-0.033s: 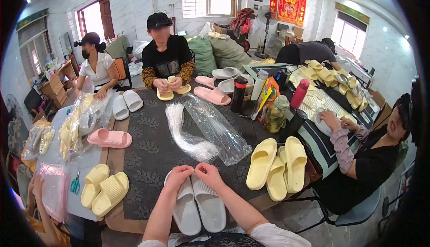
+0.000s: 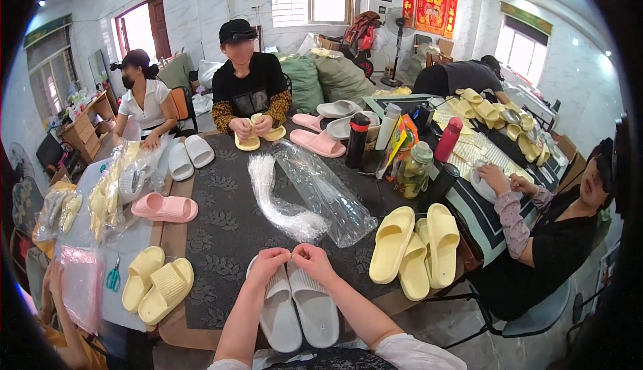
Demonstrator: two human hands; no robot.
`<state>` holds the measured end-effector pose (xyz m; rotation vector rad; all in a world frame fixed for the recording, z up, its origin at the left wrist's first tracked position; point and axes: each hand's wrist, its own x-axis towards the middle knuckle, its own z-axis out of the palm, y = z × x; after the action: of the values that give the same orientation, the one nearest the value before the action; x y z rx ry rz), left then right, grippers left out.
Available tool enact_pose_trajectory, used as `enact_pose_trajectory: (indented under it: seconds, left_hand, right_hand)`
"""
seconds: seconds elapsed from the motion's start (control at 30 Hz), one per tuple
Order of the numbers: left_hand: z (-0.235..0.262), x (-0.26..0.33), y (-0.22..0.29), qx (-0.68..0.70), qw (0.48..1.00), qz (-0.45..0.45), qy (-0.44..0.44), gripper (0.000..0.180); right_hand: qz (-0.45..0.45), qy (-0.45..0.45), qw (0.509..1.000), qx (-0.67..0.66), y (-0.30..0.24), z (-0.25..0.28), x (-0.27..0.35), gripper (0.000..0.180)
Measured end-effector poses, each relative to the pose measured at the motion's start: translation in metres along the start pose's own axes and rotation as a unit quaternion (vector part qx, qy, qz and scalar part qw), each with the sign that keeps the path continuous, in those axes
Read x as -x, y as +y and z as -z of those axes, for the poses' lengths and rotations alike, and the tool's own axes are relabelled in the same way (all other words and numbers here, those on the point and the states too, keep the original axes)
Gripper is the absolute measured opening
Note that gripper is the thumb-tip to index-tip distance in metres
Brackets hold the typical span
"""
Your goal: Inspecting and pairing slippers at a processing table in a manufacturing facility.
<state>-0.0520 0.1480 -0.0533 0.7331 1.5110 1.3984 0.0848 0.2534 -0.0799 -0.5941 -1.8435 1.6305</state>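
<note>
A pair of grey ribbed slide slippers (image 2: 316, 313) lies side by side at the table's near edge, toes pointing away from me. Above their straps my left hand (image 2: 269, 263) and my right hand (image 2: 313, 263) meet, fingertips pinched close together. Whatever is between the fingertips is too small to make out. Just beyond my hands lies a bundle of thin clear plastic strands (image 2: 284, 202), fanned at its near end. Beside it is a long, crinkled clear plastic bag (image 2: 328, 196).
Yellow slippers stand right (image 2: 392, 246) and left (image 2: 166, 289); a pink slipper (image 2: 164, 207) lies farther left. Teal scissors (image 2: 113, 275) are near plastic bags (image 2: 82, 289). Bottles, including a black one (image 2: 357, 142), stand at back right. Several co-workers sit around, one handling yellow slippers opposite.
</note>
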Motion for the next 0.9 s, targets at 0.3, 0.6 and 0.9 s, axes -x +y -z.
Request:
enact_pose_trajectory:
  seconds: [0.3,0.6,0.9]
  left_hand:
    - [-0.009,0.004,0.005,-0.035,0.998,-0.025,0.05,0.016]
    - [-0.019,0.006,0.01,-0.033,0.992,-0.106,0.067,0.009]
    - [-0.01,-0.008,-0.016,-0.058,0.984,-0.146,0.086,0.009]
  right_hand:
    - [0.009,0.031,0.999,0.008,-0.008,-0.005,0.002,0.012]
    - [0.004,0.058,0.998,0.033,-0.015,0.0,0.005,0.016]
    - [0.011,0.031,0.997,0.067,-0.017,-0.001,0.005,0.016]
